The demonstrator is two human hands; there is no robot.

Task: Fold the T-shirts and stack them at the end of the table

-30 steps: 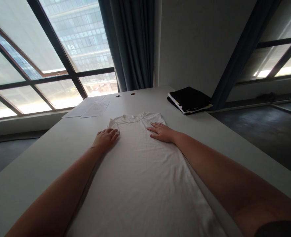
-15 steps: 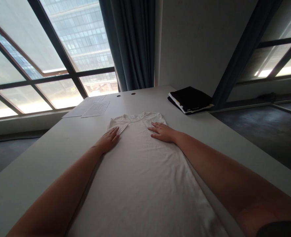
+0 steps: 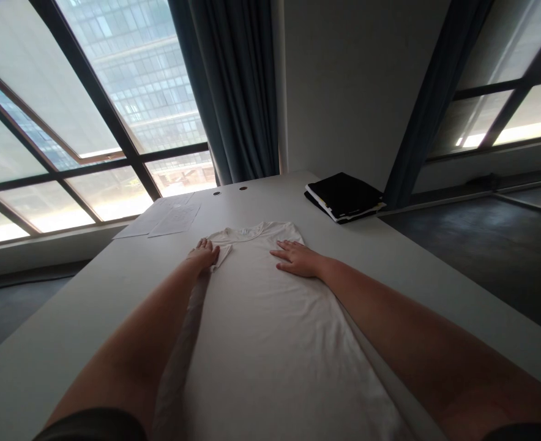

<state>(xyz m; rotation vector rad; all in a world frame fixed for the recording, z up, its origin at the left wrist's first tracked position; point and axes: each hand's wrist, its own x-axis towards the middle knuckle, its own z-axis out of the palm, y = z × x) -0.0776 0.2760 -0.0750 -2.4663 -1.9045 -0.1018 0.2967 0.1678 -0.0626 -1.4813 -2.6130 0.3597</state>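
Note:
A white T-shirt [image 3: 265, 318] lies spread on the white table, its neckline at the far end and its body running toward me. My left hand [image 3: 202, 255] rests at the shirt's left shoulder, beside the folded-in sleeve, fingers extended and partly over the cloth edge. On the upper right of the shirt, near the other shoulder, my right hand [image 3: 297, 258] lies flat with its fingers spread. Small wrinkles run down the shirt's right side. Neither hand grips the cloth visibly.
The white table [image 3: 128, 275] stretches out on both sides of the shirt. A black folder [image 3: 346, 193] with papers lies at the back right. Printed sheets [image 3: 174, 219] lie at the back left. Behind the table hang blue curtains [image 3: 238, 92] beside large windows.
My left hand has moved left and slightly away from me, from the sleeve to the shirt's outer shoulder edge. My right hand stays on the shirt. The view has tilted slightly.

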